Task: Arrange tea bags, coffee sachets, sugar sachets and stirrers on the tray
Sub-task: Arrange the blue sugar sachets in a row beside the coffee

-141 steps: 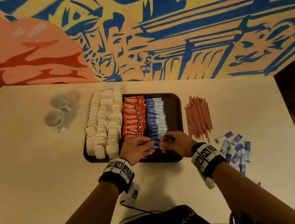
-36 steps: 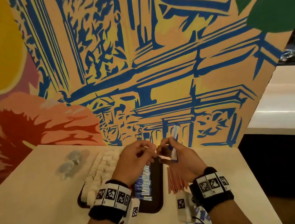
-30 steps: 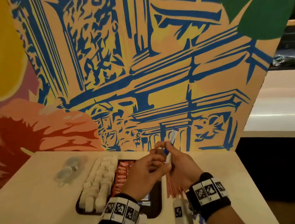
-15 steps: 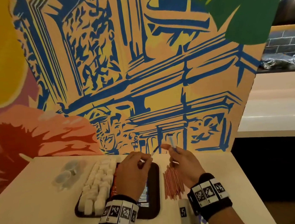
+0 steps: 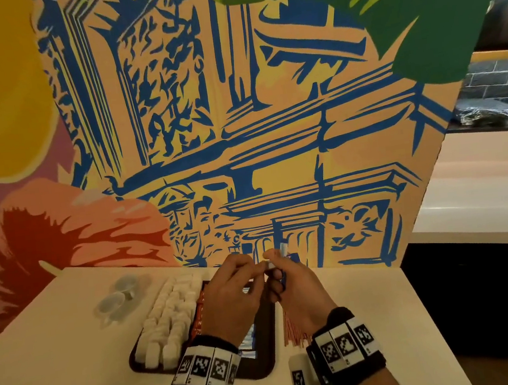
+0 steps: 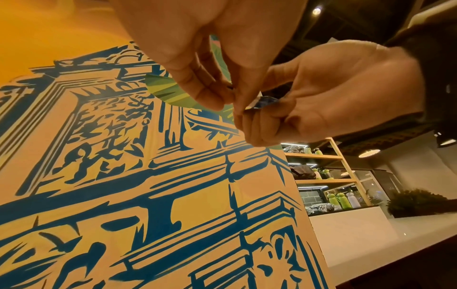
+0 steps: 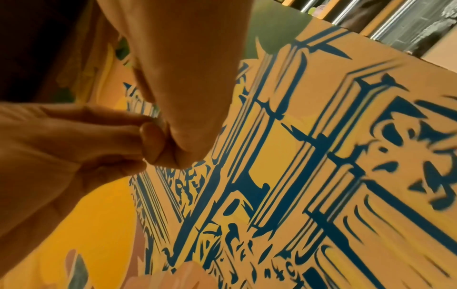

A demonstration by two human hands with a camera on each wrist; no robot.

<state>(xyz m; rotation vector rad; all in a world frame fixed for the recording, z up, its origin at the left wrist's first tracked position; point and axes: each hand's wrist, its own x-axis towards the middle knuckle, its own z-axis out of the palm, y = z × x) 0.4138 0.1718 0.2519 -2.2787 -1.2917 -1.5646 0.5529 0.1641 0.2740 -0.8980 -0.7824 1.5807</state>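
Half a second ago the hands were apart over the tray [image 5: 268,369]; now the left hand [image 5: 232,302] has closed back on the right hand [image 5: 292,286], so the blue sachet [image 5: 283,276] is likely being straightened before placing; both grips are pinched on it, held above the tabletop [image 5: 59,357]. The stirrers [image 5: 289,330] lie beside the tray.

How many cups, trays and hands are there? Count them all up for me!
Cups: 2
Tray: 1
Hands: 2, the left hand and the right hand, both pinching a blue sachet
Total: 5
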